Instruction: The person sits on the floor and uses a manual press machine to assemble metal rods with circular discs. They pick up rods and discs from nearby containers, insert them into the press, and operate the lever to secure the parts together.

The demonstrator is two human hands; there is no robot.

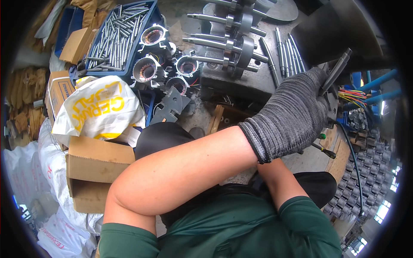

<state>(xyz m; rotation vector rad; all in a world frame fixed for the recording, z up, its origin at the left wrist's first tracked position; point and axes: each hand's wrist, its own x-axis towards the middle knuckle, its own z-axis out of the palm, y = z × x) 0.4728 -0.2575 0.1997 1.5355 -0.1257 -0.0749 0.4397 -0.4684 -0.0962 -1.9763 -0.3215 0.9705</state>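
Note:
My left hand (294,114), in a grey knitted glove, reaches across to the right side of the bench. Its fingers appear closed about a steel shaft (339,66), which sticks up at a slant past the thumb side. Most of the fingers are turned away from the camera. My right forearm (277,178) passes beneath the left wrist, and the hand at its end is hidden behind the glove. Several loose steel shafts (287,53) lie beside the left hand on the metal block (266,77). Left of them, more shafts sit in a metal fixture (245,51) with round discs.
A blue crate (137,39) of shafts stands far left, beside motor housings (145,70) with copper windings. Nearer are a white plastic bag (97,107) and an open cardboard box (101,152). At right are coloured wires (352,95), a screwdriver (328,152) and stacked metal parts (359,182).

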